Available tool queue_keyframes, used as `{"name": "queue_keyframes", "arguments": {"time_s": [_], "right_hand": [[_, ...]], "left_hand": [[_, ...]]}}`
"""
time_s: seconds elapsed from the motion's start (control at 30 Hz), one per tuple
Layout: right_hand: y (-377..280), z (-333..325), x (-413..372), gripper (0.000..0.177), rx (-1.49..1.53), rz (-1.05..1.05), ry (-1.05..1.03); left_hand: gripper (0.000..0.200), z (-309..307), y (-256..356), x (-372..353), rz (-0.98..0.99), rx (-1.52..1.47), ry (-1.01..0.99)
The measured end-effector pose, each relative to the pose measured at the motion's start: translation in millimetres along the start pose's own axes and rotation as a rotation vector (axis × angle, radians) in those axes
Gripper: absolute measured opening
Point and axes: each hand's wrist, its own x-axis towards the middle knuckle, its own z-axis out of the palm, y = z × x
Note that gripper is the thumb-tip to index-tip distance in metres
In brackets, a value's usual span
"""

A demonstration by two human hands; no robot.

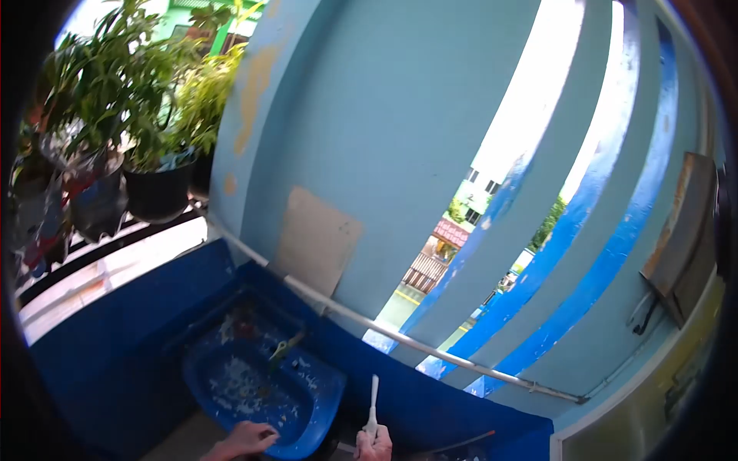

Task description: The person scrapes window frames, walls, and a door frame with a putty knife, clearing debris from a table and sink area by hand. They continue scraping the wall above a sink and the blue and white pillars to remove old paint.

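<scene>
My right hand is wrapped round a slim white stick-like tool, thin at the top and thicker where the fingers grip it. The tool points up, just right of a blue sink. Low over the sink's near rim is my left hand, its fingers loosely bent and apart, with nothing showing in them. White patches mark the basin's blue surface. A tap with a yellow-green handle stands at the back of the sink.
A white pipe runs along the wall above the sink. Potted plants stand on a ledge at the left. Tall slots with blue edges cut through the wall at the right. A thin stick with an orange tip lies low right.
</scene>
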Motion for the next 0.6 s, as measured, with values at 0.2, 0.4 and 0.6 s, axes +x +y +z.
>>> {"name": "queue_keyframes", "arguments": {"time_s": [0.2,0.4,0.6], "right_hand": [[-75.6,8.0,53.1,0.039,0.071,-0.271,0.07],[-186.9,-34.3,106.8,0.052,-0.398,-0.61,0.402],[-374.7,-74.5,183.5,0.048,-0.83,-0.768,0.771]], "left_hand": [[0.02,-81.5,-3.0,-29.4,-0.316,-0.086,0.44],[0.013,-180.4,49.4,96.1,0.377,0.036,0.779],[0.081,-331.3,211.3,247.5,0.786,0.331,0.7]]}}
